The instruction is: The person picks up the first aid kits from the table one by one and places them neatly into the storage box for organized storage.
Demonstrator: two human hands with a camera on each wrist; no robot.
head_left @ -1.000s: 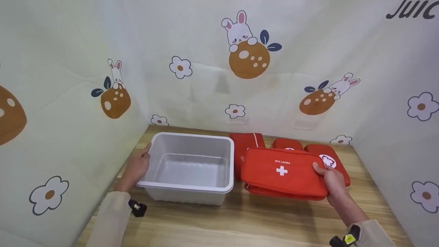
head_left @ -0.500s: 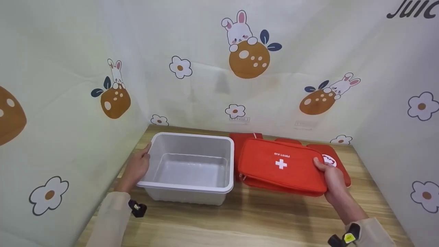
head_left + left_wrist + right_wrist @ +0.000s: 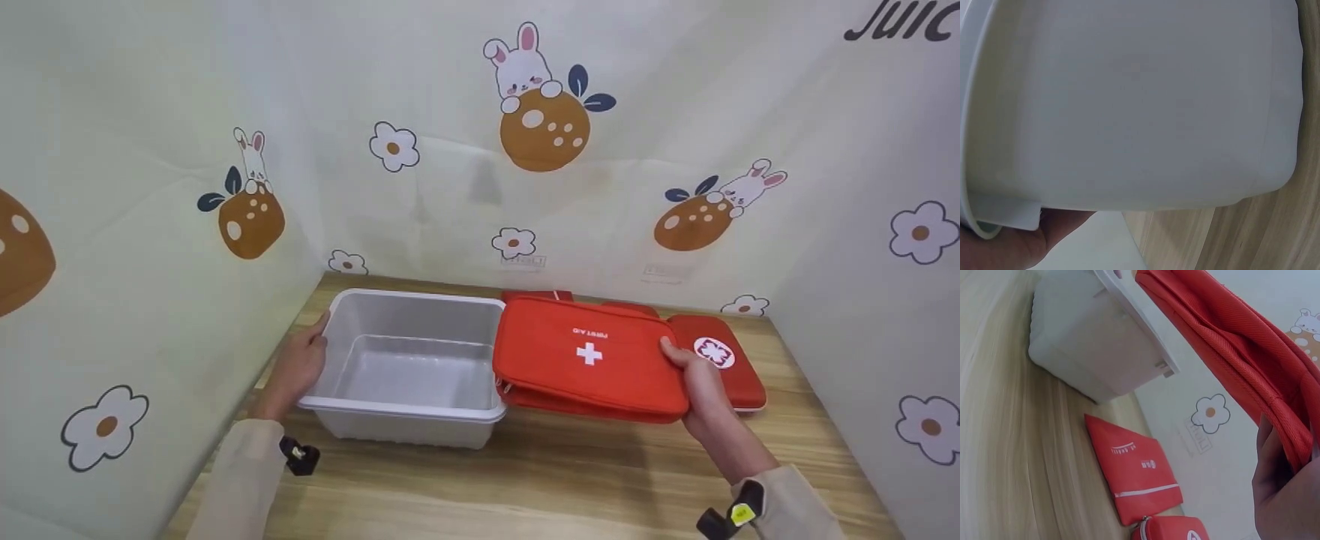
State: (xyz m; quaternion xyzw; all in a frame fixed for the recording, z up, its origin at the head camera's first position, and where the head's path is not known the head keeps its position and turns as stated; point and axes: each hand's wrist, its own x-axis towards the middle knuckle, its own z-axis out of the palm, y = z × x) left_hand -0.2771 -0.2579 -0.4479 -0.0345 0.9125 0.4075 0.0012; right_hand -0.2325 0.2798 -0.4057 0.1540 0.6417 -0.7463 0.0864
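Observation:
A red first aid bag (image 3: 555, 330) with a white cross is held up by my right hand (image 3: 703, 382), thumb on its front and fingers behind. Its left end overlaps the right rim of a grey-white plastic tub (image 3: 420, 411). The right wrist view shows the bag (image 3: 1230, 337) raised off the table, with the fingers under its edge. My left hand (image 3: 298, 366) grips the tub's left rim; in the left wrist view the hand (image 3: 1010, 247) is at the rim, partly hidden by the tub wall (image 3: 1140, 112). No items are visible inside the tub.
On the wooden table (image 3: 570, 480) lie a flat red pouch (image 3: 1134, 467) and a small red case (image 3: 1176, 529), mostly hidden behind the bag in the head view. A larger red case (image 3: 731, 375) lies at the right. Patterned curtains (image 3: 450, 195) enclose the back and sides.
My right hand has lifted the first aid bag slightly and carried it left, to the tub's right rim. The red case at the right shows more. My left hand and the tub have stayed put.

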